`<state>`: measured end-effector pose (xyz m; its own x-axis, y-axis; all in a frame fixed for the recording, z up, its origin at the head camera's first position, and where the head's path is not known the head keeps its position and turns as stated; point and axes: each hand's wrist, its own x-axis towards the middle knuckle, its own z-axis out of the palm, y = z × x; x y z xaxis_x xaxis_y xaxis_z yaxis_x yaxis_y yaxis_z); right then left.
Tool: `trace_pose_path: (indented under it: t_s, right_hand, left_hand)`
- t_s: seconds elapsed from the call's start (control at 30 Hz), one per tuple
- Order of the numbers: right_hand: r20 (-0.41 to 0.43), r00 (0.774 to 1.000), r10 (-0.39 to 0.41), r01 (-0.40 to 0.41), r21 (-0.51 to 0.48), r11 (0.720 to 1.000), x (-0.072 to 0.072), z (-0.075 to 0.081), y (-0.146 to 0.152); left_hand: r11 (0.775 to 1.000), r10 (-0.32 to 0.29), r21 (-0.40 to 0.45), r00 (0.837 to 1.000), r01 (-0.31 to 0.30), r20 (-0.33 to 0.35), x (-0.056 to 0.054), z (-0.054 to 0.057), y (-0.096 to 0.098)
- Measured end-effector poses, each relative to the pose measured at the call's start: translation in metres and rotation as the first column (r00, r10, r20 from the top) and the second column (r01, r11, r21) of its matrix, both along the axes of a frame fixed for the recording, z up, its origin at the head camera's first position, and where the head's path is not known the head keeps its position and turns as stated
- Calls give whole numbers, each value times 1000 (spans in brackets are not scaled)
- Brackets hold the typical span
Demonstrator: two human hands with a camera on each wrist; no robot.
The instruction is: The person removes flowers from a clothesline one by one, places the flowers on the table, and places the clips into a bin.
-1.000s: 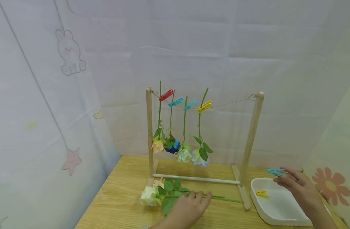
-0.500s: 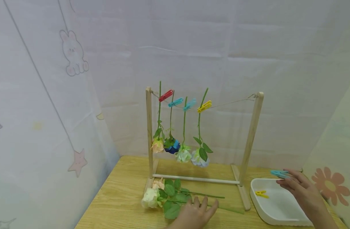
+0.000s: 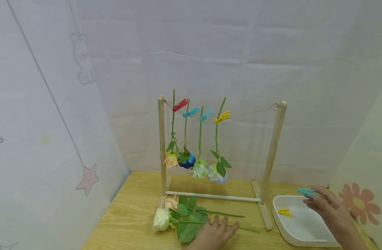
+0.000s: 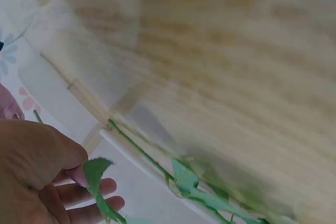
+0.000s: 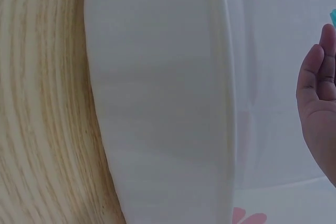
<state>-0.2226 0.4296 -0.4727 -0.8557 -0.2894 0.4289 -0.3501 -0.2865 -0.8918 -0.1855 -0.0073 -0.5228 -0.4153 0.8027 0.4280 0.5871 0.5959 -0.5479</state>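
My left hand (image 3: 213, 233) is over the stem of a white rose (image 3: 162, 219) lying on the table. In the left wrist view, the thumb and fingers of this hand (image 4: 39, 169) close round the leafy stem, and its green end sticks out past the hand. Beside it lies a peach rose (image 3: 171, 202) with its own green stem. My right hand (image 3: 332, 211) pinches a light blue clothespin (image 3: 307, 192) above the white tray. Only a tip of that clothespin (image 5: 333, 17) shows in the right wrist view.
A wooden rack (image 3: 273, 152) carries a string (image 3: 250, 113) with several roses clipped upside down by a red clothespin (image 3: 180, 105), blue ones and a yellow one (image 3: 222, 117). The white tray (image 3: 279, 225) on the right holds another yellow clothespin (image 3: 285, 212).
My left hand has shifted slightly right and nearer, and the white rose's stem has swung toward me. My right hand with the blue clothespin has moved a little right and down.
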Motion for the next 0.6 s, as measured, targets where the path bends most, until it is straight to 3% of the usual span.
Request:
trace_pose_path:
  t_s: [0.13, 0.3, 0.6]
  right_hand:
    - [29, 1000, -3, 3, 24, 1000, 1, -1, 0]
    - [29, 1000, 8, -8, 8, 1000, 1, -4, -2]
    - [59, 998, -23, 23, 2, 1000, 1, -11, 0]
  left_hand:
    - [1000, 17, 3, 999, -17, 49, -1, -7, 2]
    - [999, 34, 3, 998, -34, 55, -4, -15, 3]
    - [998, 63, 21, 998, -62, -24, -8, -22, 6]
